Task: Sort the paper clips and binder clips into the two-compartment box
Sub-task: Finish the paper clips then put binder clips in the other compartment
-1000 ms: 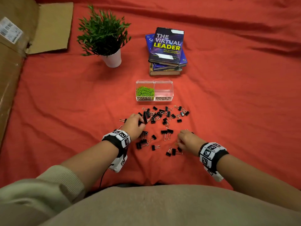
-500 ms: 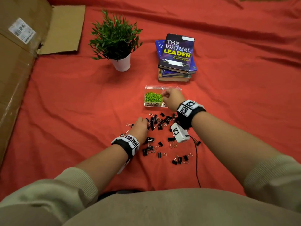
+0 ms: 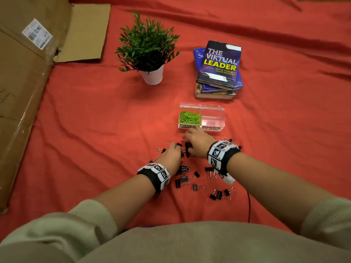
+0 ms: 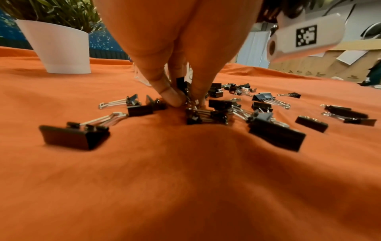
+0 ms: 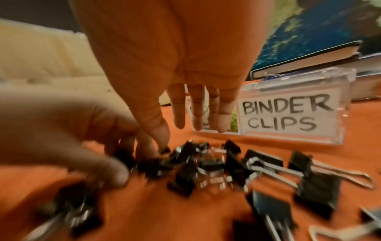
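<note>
A clear two-compartment box [image 3: 212,107] stands on the red cloth. Green paper clips [image 3: 190,117] fill its left half; the right half, labelled BINDER CLIPS [image 5: 288,112], looks bare. Several black binder clips [image 3: 190,177] lie scattered in front of it. My left hand [image 3: 177,147] is down in the pile, and in the left wrist view its thumb and fingers [image 4: 173,96] pinch a binder clip [image 4: 182,84]. My right hand [image 3: 190,133] hovers just in front of the box above the clips [image 5: 266,164], its fingers [image 5: 195,114] straight and holding nothing.
A potted plant [image 3: 150,48] stands at the back left of the box and a stack of books [image 3: 220,67] right behind it. A large cardboard box [image 3: 22,82] lines the left edge. A black cable [image 3: 248,205] trails under my right forearm.
My right hand went from the near clips up to the box's right compartment, then dropped back to the pile with straight fingers. My left hand stayed in the pile, working its fingers.
</note>
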`<state>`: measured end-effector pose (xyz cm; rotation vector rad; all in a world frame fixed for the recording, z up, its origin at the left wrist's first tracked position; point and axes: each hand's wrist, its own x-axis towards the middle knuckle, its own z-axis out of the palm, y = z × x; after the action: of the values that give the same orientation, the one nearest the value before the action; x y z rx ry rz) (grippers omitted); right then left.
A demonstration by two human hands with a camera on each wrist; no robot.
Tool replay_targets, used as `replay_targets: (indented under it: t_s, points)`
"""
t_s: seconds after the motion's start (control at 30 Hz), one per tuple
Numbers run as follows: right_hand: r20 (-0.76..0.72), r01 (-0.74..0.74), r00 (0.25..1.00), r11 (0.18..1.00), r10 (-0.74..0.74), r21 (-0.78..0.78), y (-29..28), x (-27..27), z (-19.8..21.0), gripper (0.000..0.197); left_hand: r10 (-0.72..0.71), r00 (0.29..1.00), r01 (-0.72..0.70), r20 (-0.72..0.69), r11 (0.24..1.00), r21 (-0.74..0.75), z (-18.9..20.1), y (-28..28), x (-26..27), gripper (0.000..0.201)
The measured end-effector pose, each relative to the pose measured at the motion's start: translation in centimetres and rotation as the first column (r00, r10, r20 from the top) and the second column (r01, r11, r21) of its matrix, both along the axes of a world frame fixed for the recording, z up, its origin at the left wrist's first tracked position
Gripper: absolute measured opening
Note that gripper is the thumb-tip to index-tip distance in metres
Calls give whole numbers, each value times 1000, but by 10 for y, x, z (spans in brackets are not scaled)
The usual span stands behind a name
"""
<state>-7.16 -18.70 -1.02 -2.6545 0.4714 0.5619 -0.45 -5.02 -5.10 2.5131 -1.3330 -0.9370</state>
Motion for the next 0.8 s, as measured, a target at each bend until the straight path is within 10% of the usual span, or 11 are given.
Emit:
replay_targets:
  t_s: [0.13,0.5,0.8]
  points:
    - [-53,-38,998,994,32,-100,11,-12,-18,50,38,999,-38,-22,999,-7,3,-3,0,35]
    - [78,309,936,908,-343,282,2,-27,-24,8,-22,998,16,-58,995,-101,15,-7,9,12]
    - [-84,603,581,359,-810,713,-49,-40,32,10,127,979,-155,-160,973,-174,33,-28,26,21]
